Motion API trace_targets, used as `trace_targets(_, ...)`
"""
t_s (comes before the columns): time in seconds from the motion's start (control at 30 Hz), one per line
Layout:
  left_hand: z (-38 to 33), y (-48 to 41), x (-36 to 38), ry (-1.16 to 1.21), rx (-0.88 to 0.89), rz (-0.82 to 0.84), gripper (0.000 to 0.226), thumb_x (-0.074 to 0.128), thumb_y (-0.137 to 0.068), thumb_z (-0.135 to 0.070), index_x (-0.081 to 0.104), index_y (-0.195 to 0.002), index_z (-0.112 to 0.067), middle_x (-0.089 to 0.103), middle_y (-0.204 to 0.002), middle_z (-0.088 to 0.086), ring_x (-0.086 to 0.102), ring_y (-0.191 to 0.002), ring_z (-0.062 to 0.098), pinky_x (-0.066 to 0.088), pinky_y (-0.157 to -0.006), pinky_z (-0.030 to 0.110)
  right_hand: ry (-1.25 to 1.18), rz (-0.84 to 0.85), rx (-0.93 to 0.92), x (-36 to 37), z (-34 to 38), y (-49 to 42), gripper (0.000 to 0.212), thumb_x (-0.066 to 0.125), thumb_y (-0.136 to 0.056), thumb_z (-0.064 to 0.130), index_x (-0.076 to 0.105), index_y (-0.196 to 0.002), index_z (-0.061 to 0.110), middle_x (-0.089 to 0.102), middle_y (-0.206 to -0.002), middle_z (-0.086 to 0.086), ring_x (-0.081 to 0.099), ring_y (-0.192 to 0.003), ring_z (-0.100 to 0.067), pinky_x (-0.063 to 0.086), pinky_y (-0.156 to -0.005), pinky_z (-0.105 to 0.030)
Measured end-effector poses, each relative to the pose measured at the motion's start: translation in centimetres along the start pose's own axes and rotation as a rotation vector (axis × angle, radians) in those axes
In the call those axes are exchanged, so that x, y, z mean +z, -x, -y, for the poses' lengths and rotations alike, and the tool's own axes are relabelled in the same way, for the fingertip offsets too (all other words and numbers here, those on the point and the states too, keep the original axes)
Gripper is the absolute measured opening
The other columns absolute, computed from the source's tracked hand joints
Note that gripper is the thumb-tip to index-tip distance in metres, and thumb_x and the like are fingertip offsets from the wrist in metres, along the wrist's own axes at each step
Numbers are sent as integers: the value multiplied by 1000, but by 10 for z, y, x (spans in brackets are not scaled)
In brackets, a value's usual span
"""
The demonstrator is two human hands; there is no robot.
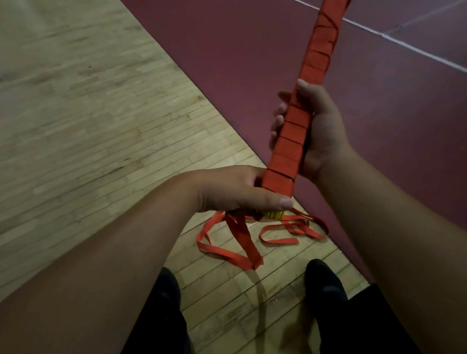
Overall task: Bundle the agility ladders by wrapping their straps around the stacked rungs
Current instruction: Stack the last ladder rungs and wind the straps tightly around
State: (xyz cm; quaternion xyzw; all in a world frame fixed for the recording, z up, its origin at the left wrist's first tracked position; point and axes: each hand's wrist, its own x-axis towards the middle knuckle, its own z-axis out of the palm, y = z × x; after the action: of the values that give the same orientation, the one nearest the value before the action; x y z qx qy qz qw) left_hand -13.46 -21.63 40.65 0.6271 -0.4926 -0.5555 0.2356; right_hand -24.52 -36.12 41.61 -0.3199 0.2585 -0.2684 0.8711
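From my remote seat I see the ladder bundle (pixel 311 67) held up in front of the body, above the floor. Its long axis runs from low centre up and away to the top right, where the far end leaves the picture. The red strap is wound around the stacked rungs in close turns along nearly the whole visible length, with a few crossed turns near the far end. My right hand (pixel 320 132) is clamped around the middle of the bundle, thumb lying along the top face and fingers curled round the left side. My left hand (pixel 234 189) grips the near end, thumb pressed across it. Just below that thumb the yellow rung ends (pixel 275 214) show unwrapped. The two hands sit close together on the same bundle, not touching each other. From under the left hand loose red straps (pixel 240 239) hang down and lie in loops on the wooden floor (pixel 80 128), beside the edge of a maroon court surface (pixel 234 41) with a white line (pixel 382 35). Two feet in dark footwear (pixel 324 284) stand below.
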Motion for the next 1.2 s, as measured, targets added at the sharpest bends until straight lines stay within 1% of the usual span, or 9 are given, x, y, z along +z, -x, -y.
trace_targets(0.17,3,-5,-10,-362,-111,-24,38,77,-89,-65,72,-108,-32,81,-89,-8,77,-79,10,59,-74,32,381,-287,-111,1,-19,-3,33,78,-96,33,61,-118,16,71,-78,-7,71,-63,-19,64,-64,-37)
trace_targets(0.37,20,-34,20,-564,-235,-181,60,78,-77,-81,80,-89,-23,80,-78,-4,79,-77,17,65,-75,34,607,-480,-262,-8,-44,-9,42,84,-89,48,59,-111,22,74,-97,-12,76,-70,-23,69,-73,-48)
trace_targets(0.53,9,-21,4,-357,-168,-148,42,85,-84,-63,77,-98,-24,81,-81,-2,78,-73,14,60,-69,28,408,-344,-229,-8,-29,-7,48,83,-92,44,60,-124,16,73,-100,-16,78,-80,-30,68,-76,-51)
trace_targets(0.67,0,-3,-3,-17,-78,-15,46,88,-80,-48,73,-113,-20,81,-92,2,76,-79,18,62,-70,25,10,-24,-35,-4,-13,0,42,72,-98,39,57,-124,9,70,-92,-9,69,-72,-21,62,-68,-37)
trace_targets(0.73,1,-2,-2,48,-40,18,50,89,-81,-48,72,-115,-15,80,-99,11,76,-85,23,67,-81,36,-37,50,54,-3,-11,0,38,70,-97,40,57,-121,14,66,-85,-4,62,-64,-15,57,-60,-31)
trace_targets(0.83,3,-4,-5,-54,-82,33,50,85,-88,-52,73,-118,-14,80,-105,20,78,-90,34,63,-93,52,182,-91,56,0,-14,-3,36,71,-98,28,58,-127,12,66,-77,-6,62,-59,-16,57,-55,-30)
trace_targets(1.03,11,-20,15,-473,-203,-99,48,73,-89,-73,79,-94,-26,79,-77,-7,74,-65,7,61,-65,29,614,-411,-137,-4,-41,-5,28,74,-96,30,55,-114,20,67,-87,-11,67,-65,-23,64,-64,-44)
trace_targets(1.13,18,-33,33,-562,-180,-225,52,69,-85,-79,81,-79,-28,77,-71,-17,74,-72,4,64,-78,36,661,-495,-198,-6,-43,-11,38,77,-93,41,56,-117,20,70,-93,-9,70,-64,-18,66,-65,-44)
trace_targets(1.2,17,-33,28,-477,-168,-207,41,74,-89,-65,81,-84,-25,79,-75,-13,77,-76,8,65,-84,39,577,-459,-195,-7,-37,-14,45,78,-93,42,56,-122,16,69,-99,-11,71,-70,-21,65,-64,-41)
